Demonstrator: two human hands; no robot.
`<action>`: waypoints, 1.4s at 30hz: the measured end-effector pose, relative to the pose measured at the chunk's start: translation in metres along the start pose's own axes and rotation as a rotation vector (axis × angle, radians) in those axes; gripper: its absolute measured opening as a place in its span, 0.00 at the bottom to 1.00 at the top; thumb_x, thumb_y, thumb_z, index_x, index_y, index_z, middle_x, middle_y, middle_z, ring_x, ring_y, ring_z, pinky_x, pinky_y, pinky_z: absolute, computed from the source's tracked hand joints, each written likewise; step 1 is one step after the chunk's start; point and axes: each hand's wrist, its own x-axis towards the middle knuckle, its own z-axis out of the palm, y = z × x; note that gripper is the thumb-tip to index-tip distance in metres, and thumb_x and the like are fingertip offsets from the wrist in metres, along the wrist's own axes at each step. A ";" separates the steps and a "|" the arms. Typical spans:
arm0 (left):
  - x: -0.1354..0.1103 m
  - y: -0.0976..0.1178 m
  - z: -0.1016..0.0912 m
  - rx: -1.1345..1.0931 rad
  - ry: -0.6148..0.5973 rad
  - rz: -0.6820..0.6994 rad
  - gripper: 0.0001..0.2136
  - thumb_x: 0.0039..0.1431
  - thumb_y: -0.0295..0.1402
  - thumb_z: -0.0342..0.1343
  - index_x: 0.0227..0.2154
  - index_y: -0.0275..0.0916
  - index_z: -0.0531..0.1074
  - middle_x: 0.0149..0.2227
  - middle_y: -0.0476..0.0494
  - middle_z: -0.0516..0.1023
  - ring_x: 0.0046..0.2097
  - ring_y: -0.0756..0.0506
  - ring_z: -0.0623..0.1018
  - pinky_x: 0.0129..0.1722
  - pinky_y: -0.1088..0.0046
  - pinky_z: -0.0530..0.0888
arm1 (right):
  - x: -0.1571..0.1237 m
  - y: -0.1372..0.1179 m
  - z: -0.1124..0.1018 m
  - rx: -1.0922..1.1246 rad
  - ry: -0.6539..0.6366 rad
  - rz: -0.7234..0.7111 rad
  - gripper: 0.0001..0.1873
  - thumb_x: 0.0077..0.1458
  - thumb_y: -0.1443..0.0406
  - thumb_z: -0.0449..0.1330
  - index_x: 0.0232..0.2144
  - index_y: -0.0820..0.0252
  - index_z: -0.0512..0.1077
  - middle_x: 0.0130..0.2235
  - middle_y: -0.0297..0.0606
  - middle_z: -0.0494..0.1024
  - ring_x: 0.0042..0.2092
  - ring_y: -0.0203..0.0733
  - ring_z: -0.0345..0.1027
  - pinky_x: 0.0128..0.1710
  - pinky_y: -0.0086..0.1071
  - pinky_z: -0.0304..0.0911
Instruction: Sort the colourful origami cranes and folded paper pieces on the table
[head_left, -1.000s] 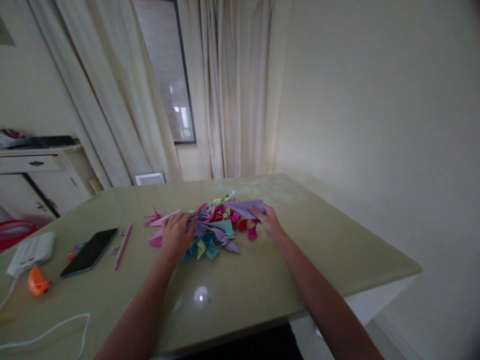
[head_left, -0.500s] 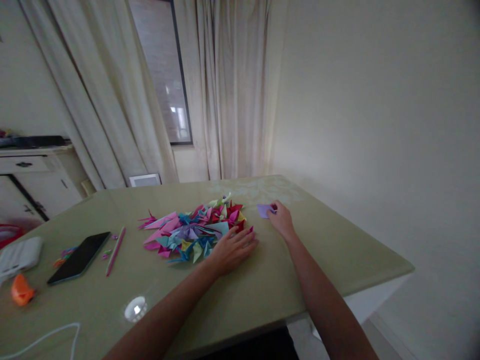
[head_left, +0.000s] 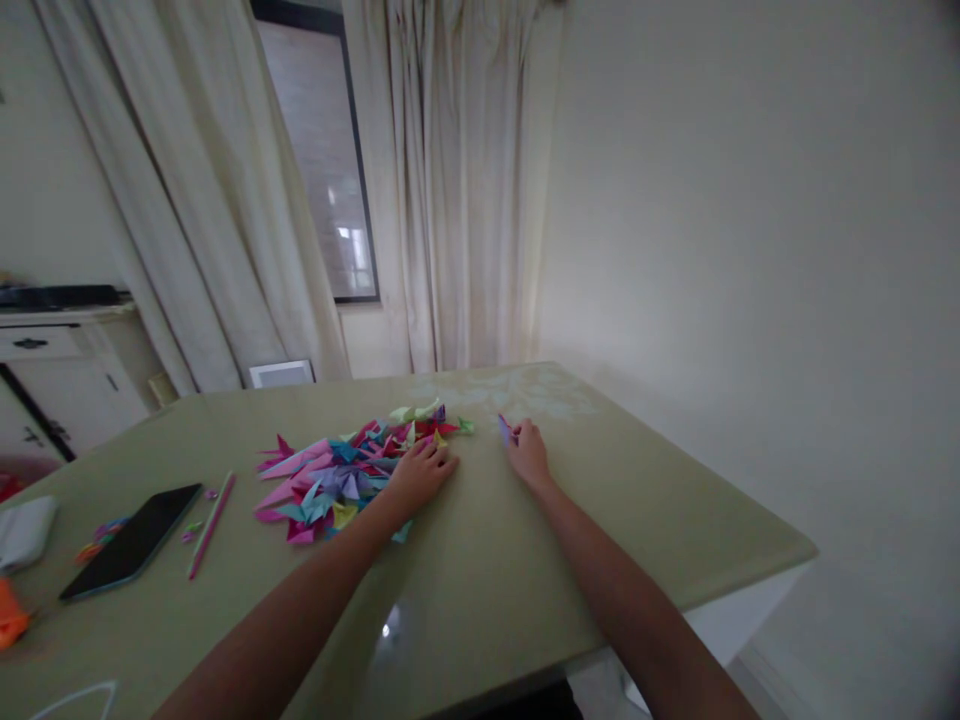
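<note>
Seemingly steadying it, the left hand [head_left: 420, 474] lies with released fingers on the paper pile [head_left: 330, 482]; the right hand [head_left: 529, 456] pinches a purple piece [head_left: 504, 428] beside it, toward the tabletop [head_left: 615, 500] far edge.

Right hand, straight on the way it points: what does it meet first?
The purple paper held at the right hand's fingertips; beyond that, seemingly only bare table, the paper pile lying off left.

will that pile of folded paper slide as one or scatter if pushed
Likely scatters: the pile of folded paper is many loose pieces. Probably light, sliding easily on the glossy table. Thin points may bend.
</note>
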 end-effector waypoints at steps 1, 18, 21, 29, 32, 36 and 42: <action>-0.006 -0.006 -0.002 -0.004 -0.022 -0.003 0.18 0.67 0.25 0.53 0.57 0.43 0.75 0.56 0.35 0.79 0.58 0.35 0.76 0.62 0.50 0.67 | -0.002 -0.005 0.009 0.012 -0.027 -0.018 0.05 0.54 0.70 0.56 0.31 0.55 0.64 0.35 0.39 0.73 0.36 0.44 0.68 0.36 0.33 0.59; -0.101 0.001 -0.059 -0.523 -0.170 -0.366 0.08 0.58 0.34 0.65 0.41 0.48 0.82 0.51 0.43 0.81 0.58 0.34 0.75 0.58 0.54 0.64 | -0.001 -0.036 -0.068 0.617 -0.371 0.110 0.18 0.44 0.55 0.70 0.33 0.56 0.71 0.32 0.35 0.75 0.35 0.44 0.72 0.38 0.36 0.67; -0.098 -0.004 -0.057 -0.559 -0.168 -0.372 0.04 0.60 0.35 0.63 0.35 0.46 0.83 0.45 0.44 0.82 0.54 0.36 0.77 0.55 0.56 0.66 | -0.024 -0.057 -0.060 0.644 -0.798 0.108 0.21 0.40 0.57 0.75 0.34 0.58 0.72 0.30 0.30 0.75 0.33 0.39 0.70 0.35 0.32 0.66; -0.095 -0.009 -0.065 -0.631 0.307 -0.484 0.12 0.69 0.42 0.53 0.37 0.43 0.79 0.51 0.40 0.80 0.55 0.38 0.75 0.58 0.56 0.68 | -0.058 -0.082 -0.040 0.431 -1.223 -0.213 0.19 0.43 0.55 0.77 0.36 0.58 0.81 0.31 0.32 0.78 0.33 0.39 0.70 0.32 0.29 0.64; -0.090 0.003 -0.065 -0.642 0.333 -0.522 0.14 0.74 0.40 0.45 0.42 0.42 0.74 0.45 0.41 0.81 0.50 0.40 0.77 0.54 0.59 0.71 | -0.057 -0.086 -0.038 0.485 -1.027 -0.223 0.20 0.50 0.51 0.73 0.41 0.56 0.83 0.38 0.37 0.81 0.37 0.41 0.72 0.36 0.31 0.65; -0.079 0.029 -0.065 -0.649 0.230 -0.404 0.13 0.76 0.39 0.41 0.43 0.43 0.70 0.42 0.43 0.78 0.44 0.43 0.79 0.47 0.65 0.73 | -0.061 -0.093 -0.032 0.630 -0.824 -0.217 0.25 0.51 0.50 0.73 0.48 0.55 0.80 0.45 0.41 0.81 0.41 0.43 0.73 0.41 0.34 0.67; -0.066 0.054 -0.062 -0.665 0.294 -0.362 0.06 0.72 0.34 0.50 0.48 0.43 0.64 0.49 0.40 0.73 0.51 0.41 0.78 0.50 0.63 0.76 | -0.074 -0.098 -0.020 0.707 -0.795 -0.238 0.19 0.51 0.51 0.74 0.39 0.56 0.80 0.36 0.35 0.79 0.35 0.39 0.70 0.39 0.33 0.66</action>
